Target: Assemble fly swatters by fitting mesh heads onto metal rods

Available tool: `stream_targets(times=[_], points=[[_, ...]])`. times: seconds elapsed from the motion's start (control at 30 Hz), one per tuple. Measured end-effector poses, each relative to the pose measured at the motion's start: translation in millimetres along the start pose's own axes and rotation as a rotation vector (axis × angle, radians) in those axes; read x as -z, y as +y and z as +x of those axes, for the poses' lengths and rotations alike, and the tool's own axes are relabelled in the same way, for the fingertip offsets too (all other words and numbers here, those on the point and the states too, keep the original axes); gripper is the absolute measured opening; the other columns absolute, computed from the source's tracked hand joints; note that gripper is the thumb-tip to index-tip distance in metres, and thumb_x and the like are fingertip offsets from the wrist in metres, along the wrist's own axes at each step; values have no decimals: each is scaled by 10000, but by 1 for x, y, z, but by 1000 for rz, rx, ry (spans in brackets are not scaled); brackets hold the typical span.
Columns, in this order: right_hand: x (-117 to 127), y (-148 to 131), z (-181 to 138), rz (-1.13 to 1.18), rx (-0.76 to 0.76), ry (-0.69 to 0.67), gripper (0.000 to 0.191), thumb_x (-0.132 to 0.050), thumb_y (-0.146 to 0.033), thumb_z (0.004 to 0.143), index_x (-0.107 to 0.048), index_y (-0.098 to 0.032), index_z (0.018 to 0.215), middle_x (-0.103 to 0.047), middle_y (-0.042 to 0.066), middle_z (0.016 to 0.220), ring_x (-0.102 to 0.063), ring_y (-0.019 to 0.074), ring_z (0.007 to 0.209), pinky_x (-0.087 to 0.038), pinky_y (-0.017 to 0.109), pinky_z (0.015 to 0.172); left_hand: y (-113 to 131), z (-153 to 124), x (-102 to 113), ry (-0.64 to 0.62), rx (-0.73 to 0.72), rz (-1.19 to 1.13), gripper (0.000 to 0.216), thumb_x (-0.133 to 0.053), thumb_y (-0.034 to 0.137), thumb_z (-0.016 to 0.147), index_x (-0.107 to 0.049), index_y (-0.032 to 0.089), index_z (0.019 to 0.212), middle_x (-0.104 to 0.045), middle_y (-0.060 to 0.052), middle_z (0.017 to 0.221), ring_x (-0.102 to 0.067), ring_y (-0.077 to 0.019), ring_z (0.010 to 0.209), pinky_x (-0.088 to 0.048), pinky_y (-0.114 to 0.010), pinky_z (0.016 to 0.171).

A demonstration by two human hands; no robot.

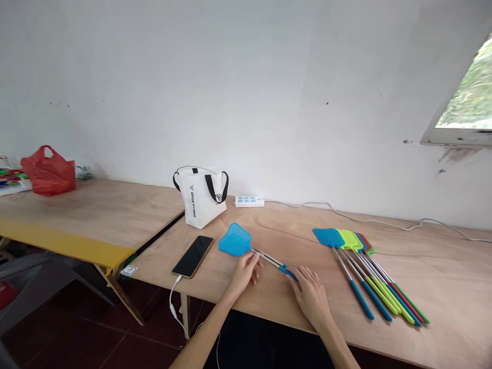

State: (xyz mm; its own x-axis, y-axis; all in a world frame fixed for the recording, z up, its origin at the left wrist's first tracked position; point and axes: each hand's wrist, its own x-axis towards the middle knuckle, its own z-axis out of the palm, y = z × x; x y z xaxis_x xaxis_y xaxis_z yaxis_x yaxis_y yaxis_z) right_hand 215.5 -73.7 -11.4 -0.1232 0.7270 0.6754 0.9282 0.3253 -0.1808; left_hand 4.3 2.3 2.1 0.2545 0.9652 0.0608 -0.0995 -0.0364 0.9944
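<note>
A blue fly swatter [235, 240] lies on the plywood table [442, 277] with its metal shaft collapsed short. My left hand [246, 271] pinches the shaft just behind the mesh head. My right hand [311, 294] is closed on the blue handle end. To the right lies a fanned row of several extended fly swatters [369, 279] in blue, green, yellow-green and red, apart from both hands.
A black phone [192, 255] on a white charging cable lies left of the swatter. Behind it stands a white tote bag [202, 197], and a power strip [249, 201] sits by the wall. A red plastic bag [49, 171] rests on the adjoining left table.
</note>
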Motion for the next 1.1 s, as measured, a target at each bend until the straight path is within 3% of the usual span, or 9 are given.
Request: stream_targets(times=[0.1, 0.27, 0.33, 0.43, 0.5, 0.57, 0.67, 0.77, 1.1], points=[[0, 0, 0, -1, -1, -4, 320, -384, -356, 1073, -683, -291, 1168, -702, 43, 922, -653, 217, 839, -452, 345, 755, 0, -1, 3, -119, 0, 174, 555, -569, 682, 878, -695, 145, 820, -701, -71, 783, -546, -100, 476, -386, -186, 403], [-1, 1, -1, -16, 22, -50, 333, -375, -338, 1075, -673, -308, 1219, -691, 39, 919, -634, 215, 839, -432, 348, 753, 14, -9, 9, -238, -22, 381, 509, -547, 614, 925, -768, 158, 883, -706, -53, 716, -488, -113, 435, -322, -215, 417], [-2, 2, -1, -23, 22, -68, 335, -368, -323, 1076, -670, -309, 1221, -683, 39, 924, -626, 210, 843, -421, 347, 752, 22, -9, 15, -187, -101, 426, 463, -561, 581, 932, -770, 176, 846, -706, -43, 700, -495, -127, 457, -341, -230, 458], [-2, 2, -1, -47, -15, -78, 331, -366, -306, 1071, -687, -292, 1149, -675, 47, 948, -617, 210, 881, -407, 352, 777, 32, -4, 35, 57, -238, 585, 409, -549, 509, 958, -738, 203, 761, -703, -48, 701, -602, -195, 632, -421, -261, 605], [-2, 1, -1, -73, -77, -71, 330, -372, -307, 1065, -700, -275, 1082, -680, 56, 977, -616, 216, 922, -398, 360, 796, 33, 1, 53, 240, -284, 815, 347, -507, 422, 984, -734, 208, 832, -738, -71, 852, -646, -249, 817, -462, -306, 734], [-2, 1, -1, -89, -145, -61, 330, -378, -317, 1061, -704, -261, 1052, -691, 63, 1020, -619, 224, 971, -395, 371, 820, 31, 6, 70, 327, -306, 1041, 288, -464, 310, 997, -728, 194, 1008, -741, -100, 1076, -629, -291, 1018, -465, -370, 890], [-2, 1, -2, -70, -190, -79, 341, -372, -338, 1061, -705, -265, 1048, -712, 54, 1081, -625, 230, 1022, -391, 390, 870, 22, 10, 85, 294, -239, 1259, 322, -445, 242, 1005, -666, 165, 1226, -691, -124, 1274, -587, -322, 1166, -441, -437, 992], [-2, 3, -3, -47, -199, -112, 365, -358, -356, 1063, -713, -277, 1038, -733, 40, 1088, -631, 232, 1027, -385, 401, 894, 16, 10, 87, 271, -162, 1373, 364, -432, 276, 1034, -611, 164, 1330, -667, -137, 1330, -580, -332, 1219, -447, -462, 992], [12, 52, -8, -84, -289, -140, 378, -388, -396, 1025, -730, -268, 925, -748, 48, 1018, -643, 258, 1011, -384, 390, 828, 14, 11, 84, 332, -106, 1541, 379, -394, 140, 1023, -619, 172, 1327, -682, -134, 1301, -594, -324, 1196, -458, -432, 920]])
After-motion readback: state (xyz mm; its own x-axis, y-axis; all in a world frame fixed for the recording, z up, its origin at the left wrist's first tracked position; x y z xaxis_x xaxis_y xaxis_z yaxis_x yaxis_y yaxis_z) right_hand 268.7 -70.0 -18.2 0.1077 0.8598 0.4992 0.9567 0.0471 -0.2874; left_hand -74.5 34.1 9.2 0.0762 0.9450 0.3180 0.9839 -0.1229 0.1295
